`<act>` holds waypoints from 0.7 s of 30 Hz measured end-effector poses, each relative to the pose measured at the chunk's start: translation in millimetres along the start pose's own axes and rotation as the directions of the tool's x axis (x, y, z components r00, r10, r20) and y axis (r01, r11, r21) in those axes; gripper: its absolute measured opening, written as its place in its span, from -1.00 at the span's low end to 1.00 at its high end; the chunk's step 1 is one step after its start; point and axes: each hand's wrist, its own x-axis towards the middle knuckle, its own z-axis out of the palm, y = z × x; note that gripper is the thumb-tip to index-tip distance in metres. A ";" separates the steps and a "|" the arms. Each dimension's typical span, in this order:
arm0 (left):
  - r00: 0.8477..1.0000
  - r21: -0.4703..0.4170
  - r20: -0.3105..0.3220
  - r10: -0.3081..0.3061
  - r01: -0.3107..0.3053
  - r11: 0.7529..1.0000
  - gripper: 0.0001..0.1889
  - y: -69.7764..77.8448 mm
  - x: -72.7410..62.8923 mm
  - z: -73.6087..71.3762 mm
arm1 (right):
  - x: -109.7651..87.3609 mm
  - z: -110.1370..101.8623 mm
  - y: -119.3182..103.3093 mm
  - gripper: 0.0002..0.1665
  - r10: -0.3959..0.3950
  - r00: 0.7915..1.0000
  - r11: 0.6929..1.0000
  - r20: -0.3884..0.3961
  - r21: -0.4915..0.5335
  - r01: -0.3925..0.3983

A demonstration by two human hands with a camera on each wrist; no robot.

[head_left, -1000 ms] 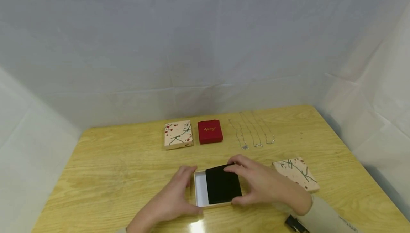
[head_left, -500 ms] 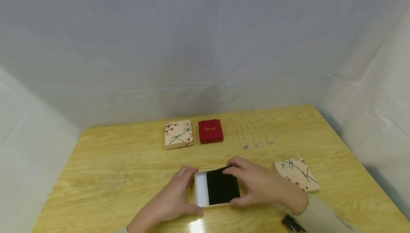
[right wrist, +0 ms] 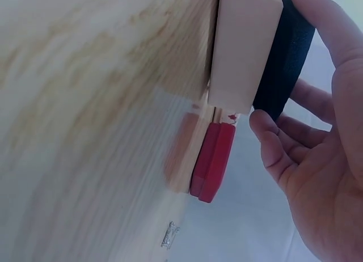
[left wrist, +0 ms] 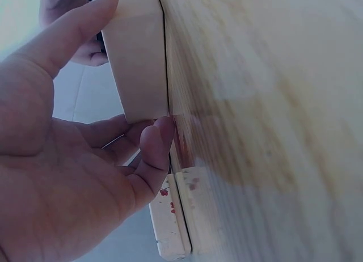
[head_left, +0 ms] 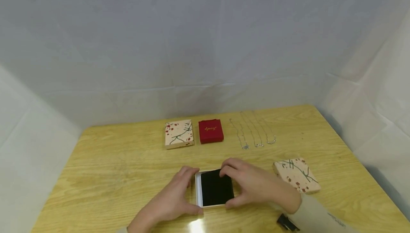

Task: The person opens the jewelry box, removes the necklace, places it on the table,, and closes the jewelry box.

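Note:
At the front middle of the table sits a shallow cream box base [head_left: 199, 190] with a white inside. My left hand [head_left: 171, 199] grips its left end, thumb at the near side and fingers at the far side. A square black foam pad [head_left: 216, 188] lies over the box, leaving a narrow white strip showing at the left. With thumb and fingers at opposite edges, my right hand [head_left: 253, 183] holds this pad. In the right wrist view the black pad [right wrist: 286, 52] stands tilted partly above the rim of the box wall [right wrist: 244, 52].
A flower-patterned box lid [head_left: 297, 176] lies beside my right forearm. Farther back stand a patterned box [head_left: 179, 134] and a red box [head_left: 210, 131]. Three thin necklaces, one with a pendant [head_left: 245, 147], lie right of them. White sheeting [head_left: 205, 55] rises behind the table.
My right hand has moved left with the black pad, and the white strip inside the box has narrowed. The left hand has stayed at the box's left end.

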 end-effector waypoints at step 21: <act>1.000 0.019 -0.005 0.007 -0.007 1.000 0.13 0.3 0.0 0.8 | 6.7 9.6 2.4 -0.23 -0.114 0.992 0.991 -0.049 -0.072 0.110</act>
